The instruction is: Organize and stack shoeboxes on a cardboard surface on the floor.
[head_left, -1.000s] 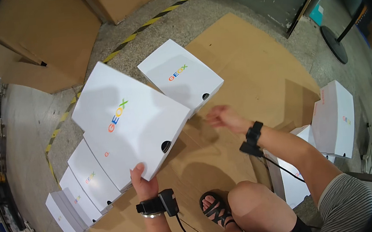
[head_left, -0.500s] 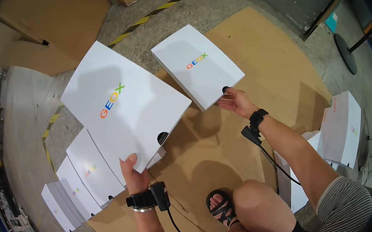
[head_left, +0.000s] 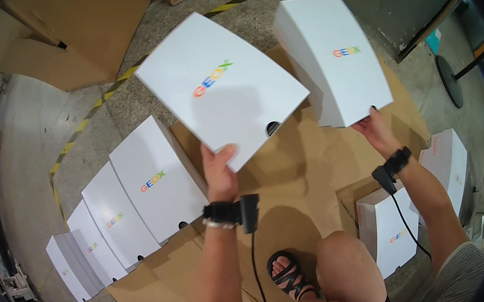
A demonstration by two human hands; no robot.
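My left hand (head_left: 220, 168) is closed round the near corner of a white shoebox (head_left: 185, 68), thumb on top. That shoebox hangs tilted in front of me, with coloured lettering on its lid and a dark round hole by the near edge. To its right, my right hand (head_left: 375, 131) grips a second white shoebox (head_left: 338, 80) at the near edge, with fingertips at its hole. The rest of those fingers are partly hidden under the edge. The two shoeboxes are a short way apart at their near ends.
Several white shoeboxes (head_left: 154, 167) stand in a row at the left. More shoeboxes (head_left: 388, 230) are at the lower right. Flattened cardboard (head_left: 294, 187) covers the floor before me. Large brown cartons (head_left: 92, 37), striped floor tape (head_left: 89, 117) and a dark panel (head_left: 380, 4) lie beyond.
Both shoeboxes have moved right with my hands; the right one has turned, showing more of its side. A shoebox at the left end of my reach is now uncovered in the row.
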